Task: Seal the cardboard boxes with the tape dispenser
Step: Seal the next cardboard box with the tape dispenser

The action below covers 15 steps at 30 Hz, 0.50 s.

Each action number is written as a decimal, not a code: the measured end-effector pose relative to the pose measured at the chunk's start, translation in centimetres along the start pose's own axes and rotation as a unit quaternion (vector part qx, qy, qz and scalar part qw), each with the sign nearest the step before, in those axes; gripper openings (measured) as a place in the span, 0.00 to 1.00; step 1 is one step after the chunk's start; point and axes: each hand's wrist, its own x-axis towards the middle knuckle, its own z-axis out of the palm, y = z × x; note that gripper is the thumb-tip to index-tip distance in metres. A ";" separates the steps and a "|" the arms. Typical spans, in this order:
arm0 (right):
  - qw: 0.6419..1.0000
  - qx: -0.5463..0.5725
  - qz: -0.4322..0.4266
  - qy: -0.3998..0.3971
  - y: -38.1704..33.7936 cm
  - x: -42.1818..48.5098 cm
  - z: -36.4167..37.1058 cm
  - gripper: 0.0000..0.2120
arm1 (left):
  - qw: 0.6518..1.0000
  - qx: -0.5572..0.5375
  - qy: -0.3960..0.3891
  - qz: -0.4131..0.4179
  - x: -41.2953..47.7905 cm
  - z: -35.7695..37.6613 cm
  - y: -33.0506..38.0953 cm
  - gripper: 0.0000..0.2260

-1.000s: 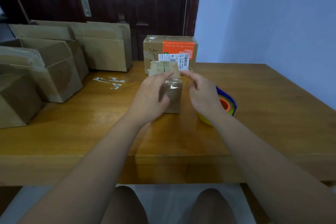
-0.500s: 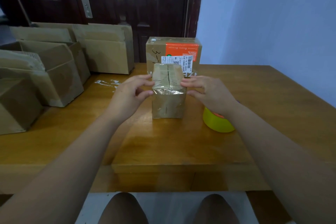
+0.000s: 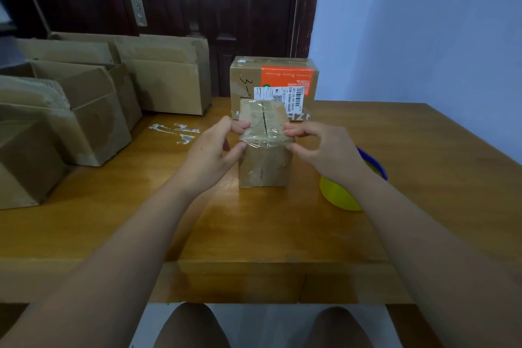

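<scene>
A small cardboard box (image 3: 264, 162) stands upright in the middle of the wooden table (image 3: 282, 223), with clear tape across its top seam and down its near face. My left hand (image 3: 214, 150) pinches the box's upper left edge between thumb and fingers. My right hand (image 3: 319, 147) pinches the upper right edge the same way. A tape dispenser (image 3: 339, 192), yellow with a blue rim, lies on the table just right of the box, partly hidden behind my right wrist.
A larger sealed box (image 3: 274, 85) with an orange label stands right behind the small one. Several open and flattened cardboard boxes (image 3: 93, 110) crowd the table's left side. White tape scraps (image 3: 175, 130) lie left of the box. A dark door is behind, a blue wall to the right.
My hands moved from the box's top and front to its upper side edges. The box now stands a little nearer to me.
</scene>
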 end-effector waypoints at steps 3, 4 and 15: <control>1.000 -0.028 0.006 0.006 -0.3 0.2 0.1 0.11 | 1.000 -0.013 -0.013 0.010 -0.4 0.5 0.0 0.15; 0.999 -0.051 -0.001 0.004 -0.4 0.2 0.1 0.12 | 1.000 -0.009 -0.012 0.018 -0.5 0.7 0.0 0.17; 0.998 -0.058 0.008 -0.002 -1.0 0.9 0.1 0.20 | 0.996 -0.067 -0.003 -0.052 0.7 0.3 1.5 0.22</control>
